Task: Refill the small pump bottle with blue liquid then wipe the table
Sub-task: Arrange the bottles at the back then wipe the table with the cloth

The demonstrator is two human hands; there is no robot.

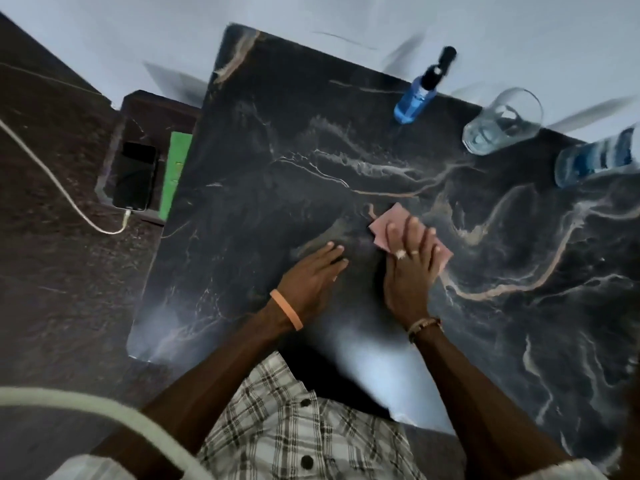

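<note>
A folded pink cloth (382, 223) lies flat on the dark, veined stone bench (277, 150). It is pinned under the right hand (408, 275), whose fingers (414, 233) are straight and spread, pressing rather than gripping. Just left of the cloth, the left hand (308, 278) rests flat on the bench, its fingers extended and holding nothing.

The cloth looks thin, soft and light. It would likely bunch if dragged by a corner, so a flat palm over its middle suits wiping.

Well beyond the cloth stands the small clear pump bottle of blue liquid (417, 97), seemingly refilled. Beyond the cloth to the right are a clear drinking glass (502, 123) and a blue-labelled plastic bottle (592, 161). The polished bench looks slick.

Far left of the cloth, a black phone (133, 176) lies on a low dark stool.
</note>
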